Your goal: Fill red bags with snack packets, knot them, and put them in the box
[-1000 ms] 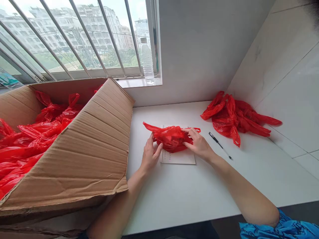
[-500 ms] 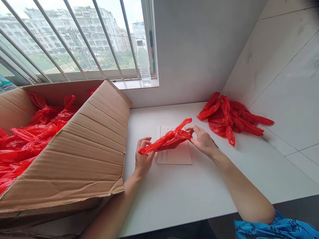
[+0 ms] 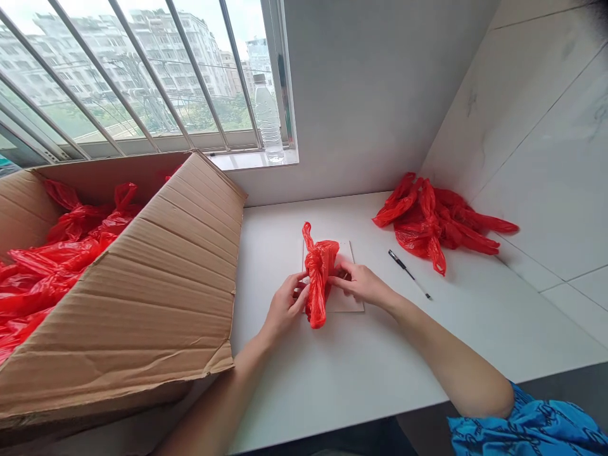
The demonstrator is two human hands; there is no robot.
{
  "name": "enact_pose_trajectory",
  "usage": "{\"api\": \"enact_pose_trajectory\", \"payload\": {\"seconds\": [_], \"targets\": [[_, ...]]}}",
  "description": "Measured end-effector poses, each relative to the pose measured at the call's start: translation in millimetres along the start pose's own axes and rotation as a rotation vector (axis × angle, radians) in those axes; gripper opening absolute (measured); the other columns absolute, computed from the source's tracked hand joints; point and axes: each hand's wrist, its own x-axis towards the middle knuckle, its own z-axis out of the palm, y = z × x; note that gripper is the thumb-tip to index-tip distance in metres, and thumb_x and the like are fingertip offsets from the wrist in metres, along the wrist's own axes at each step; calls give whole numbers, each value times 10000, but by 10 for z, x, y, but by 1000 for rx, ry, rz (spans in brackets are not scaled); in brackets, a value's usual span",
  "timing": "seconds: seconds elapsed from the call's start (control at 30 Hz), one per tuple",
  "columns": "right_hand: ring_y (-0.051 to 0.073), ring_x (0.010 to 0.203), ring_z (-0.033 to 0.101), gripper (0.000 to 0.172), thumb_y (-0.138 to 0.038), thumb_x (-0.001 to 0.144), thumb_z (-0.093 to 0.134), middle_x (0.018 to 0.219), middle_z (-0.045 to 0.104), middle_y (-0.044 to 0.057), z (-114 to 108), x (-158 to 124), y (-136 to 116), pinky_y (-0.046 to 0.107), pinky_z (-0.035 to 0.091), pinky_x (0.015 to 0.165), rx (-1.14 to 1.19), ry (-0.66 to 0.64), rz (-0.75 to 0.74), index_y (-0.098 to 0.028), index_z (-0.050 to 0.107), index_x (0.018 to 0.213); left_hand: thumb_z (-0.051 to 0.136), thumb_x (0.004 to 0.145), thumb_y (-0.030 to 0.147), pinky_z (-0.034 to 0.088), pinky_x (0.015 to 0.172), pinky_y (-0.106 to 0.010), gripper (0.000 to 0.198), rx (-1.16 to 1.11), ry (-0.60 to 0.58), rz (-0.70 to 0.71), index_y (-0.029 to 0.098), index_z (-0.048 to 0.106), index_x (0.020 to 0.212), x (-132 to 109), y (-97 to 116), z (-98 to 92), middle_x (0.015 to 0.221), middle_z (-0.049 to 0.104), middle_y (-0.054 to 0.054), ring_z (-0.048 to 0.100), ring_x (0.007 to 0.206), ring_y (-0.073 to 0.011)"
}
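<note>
Knotted red plastic carrier bag (image 3: 319, 278), held above a notepad (image 3: 351, 303)

Box (image 3: 137, 291): brown corrugated cardboard, ribbed and creased, filled with shiny red plastic bags (image 3: 61, 259). Table (image 3: 342, 373): smooth, white, flat. Notepad: pale, rectangular, partly covered. Pen (image 3: 409, 274): slim, clear-barrelled, black at the grip, laid diagonally on the table. Bag heap (image 3: 437, 221): crumpled red film, long twisted ends, placed near the tiled wall (image 3: 536, 145). Bottle (image 3: 268, 120): clear ribbed plastic, stood upright on the sill.

Principal item: glossy, thin, wrinkled film, gathered at a knot; one narrow loop is pointed away, a broader end toward the wearer. Its left side is grasped by the left hand (image 3: 285, 304); its right side is pinched by the right hand's (image 3: 358, 282) fingers.
</note>
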Motion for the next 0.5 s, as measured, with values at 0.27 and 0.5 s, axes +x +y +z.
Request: {"api": "enact_pose_trajectory", "payload": {"seconds": [0.27,0.5], "targets": [[158,672,577,219,-425,862,607,775,609,4,224,46,-7,285,482,607,321,-145,-149,-209,628,889,613,892,405,571,776,-329,233,18,91,41,202,672,989,-20,74,26,1029,710,-55,677,880,-188],[152,663,561,204,-375,848,601,726,617,-14,-318,-157,-5,267,416,591,-60,-124,-87,-215,607,721,623,863,396,520,654,-258,215,-22,386,18,184,592,874,75,-44,-93,834,660,-20,623,751,-151]]}}
